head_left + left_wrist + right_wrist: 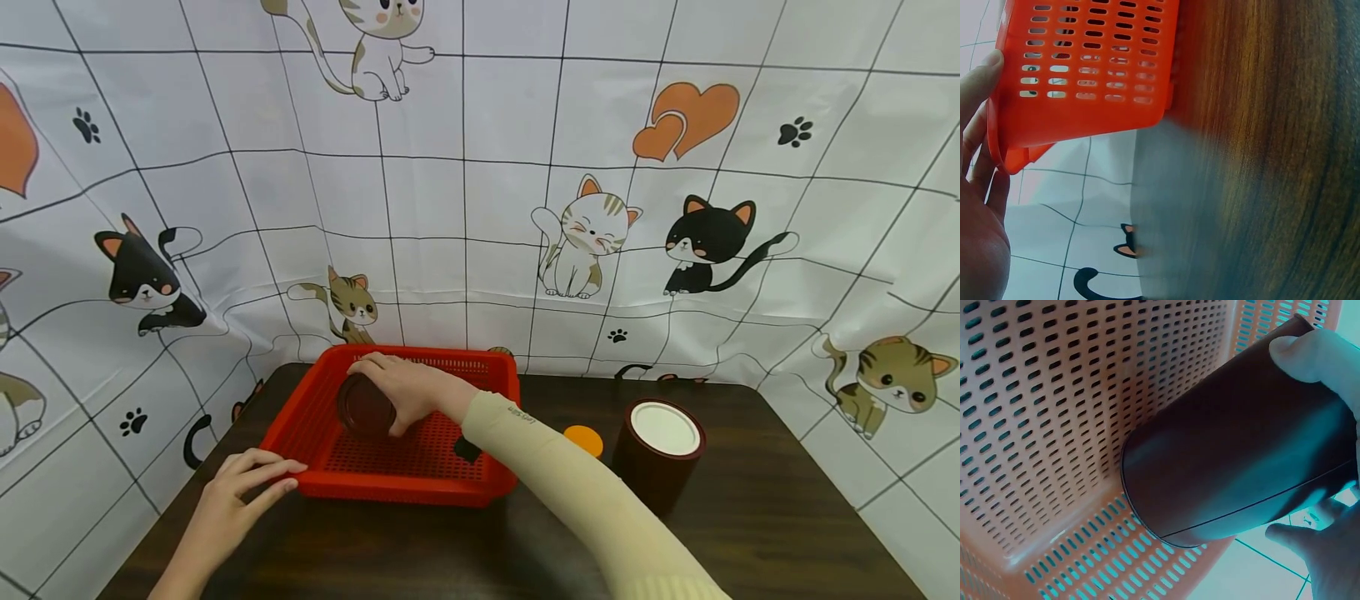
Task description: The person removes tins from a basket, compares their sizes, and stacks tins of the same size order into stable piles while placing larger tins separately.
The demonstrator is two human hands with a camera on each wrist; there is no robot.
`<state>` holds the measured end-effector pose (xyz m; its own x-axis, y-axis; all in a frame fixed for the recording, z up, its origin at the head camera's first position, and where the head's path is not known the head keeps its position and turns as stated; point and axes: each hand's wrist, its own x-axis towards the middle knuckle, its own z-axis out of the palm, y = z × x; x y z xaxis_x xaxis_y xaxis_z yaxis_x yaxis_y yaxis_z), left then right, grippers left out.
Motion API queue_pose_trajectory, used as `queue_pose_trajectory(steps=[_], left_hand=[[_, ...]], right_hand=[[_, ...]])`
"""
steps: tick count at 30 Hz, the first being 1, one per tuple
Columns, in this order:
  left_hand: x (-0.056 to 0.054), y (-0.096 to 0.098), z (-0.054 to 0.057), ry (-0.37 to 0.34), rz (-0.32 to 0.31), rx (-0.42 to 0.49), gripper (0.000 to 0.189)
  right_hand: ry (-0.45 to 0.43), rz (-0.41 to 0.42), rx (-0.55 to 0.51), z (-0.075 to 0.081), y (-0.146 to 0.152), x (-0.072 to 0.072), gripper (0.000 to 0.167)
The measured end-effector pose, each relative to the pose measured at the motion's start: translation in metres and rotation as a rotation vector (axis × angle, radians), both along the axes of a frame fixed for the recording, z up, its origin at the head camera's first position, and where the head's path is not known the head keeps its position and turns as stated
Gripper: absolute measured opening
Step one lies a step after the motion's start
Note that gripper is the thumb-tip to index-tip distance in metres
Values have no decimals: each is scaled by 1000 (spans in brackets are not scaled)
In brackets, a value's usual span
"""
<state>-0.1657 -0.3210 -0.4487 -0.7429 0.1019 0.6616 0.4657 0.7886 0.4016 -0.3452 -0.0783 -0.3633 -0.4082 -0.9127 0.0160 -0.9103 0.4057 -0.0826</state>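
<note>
A red plastic basket [397, 488] with slotted walls stands on the dark wooden table. My right hand [408, 387] reaches into it and grips a dark brown cylindrical canister [365, 406] near its upper end. In the right wrist view the smooth side of this canister [1229, 444] shows, its lower end close to the basket's slotted surface. Whether that end touches is hard to tell. At the front left corner, my left hand [232, 500] holds the rim between thumb and fingers, as the left wrist view of the basket [1085, 119] shows.
A second brown canister with a white top [664, 427] stands right of the basket, beyond my right forearm. An orange round thing [583, 439] lies beside it, partly hidden by the sleeve. Inside the basket is a small black item [467, 449]. A cat-print sheet [495, 200] hangs behind the table.
</note>
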Motion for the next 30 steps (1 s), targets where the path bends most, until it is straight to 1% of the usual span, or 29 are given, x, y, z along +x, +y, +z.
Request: queue_pose_trajectory(steps=[2,6,11,19,21,26,28,30], left_hand=[[0,0,1,-1,1,2,40],[0,0,1,-1,2,2,40],[0,0,1,-4,11,-5,39],[0,1,2,-13,9,-1,38],[0,1,1,-17,8,4,38],[1,1,1,-26,9,14,38],[1,1,1,-21,7,13,39],[1,1,1,-19,6,8,39]], right_hand=[[-13,0,-13,0,1,0,109],[-73,12,-35,2,3,0,110],[-94,0,-35,4,7,-2,113],[-101,-30,-87,8,12,-3,107],[-107,-40,-103,10,14,-2,106],[-141,-56,-143,17,22,1,113],[-156,-50,-161,21,25,1,113],[-165,-35,-182,25,29,0,108]])
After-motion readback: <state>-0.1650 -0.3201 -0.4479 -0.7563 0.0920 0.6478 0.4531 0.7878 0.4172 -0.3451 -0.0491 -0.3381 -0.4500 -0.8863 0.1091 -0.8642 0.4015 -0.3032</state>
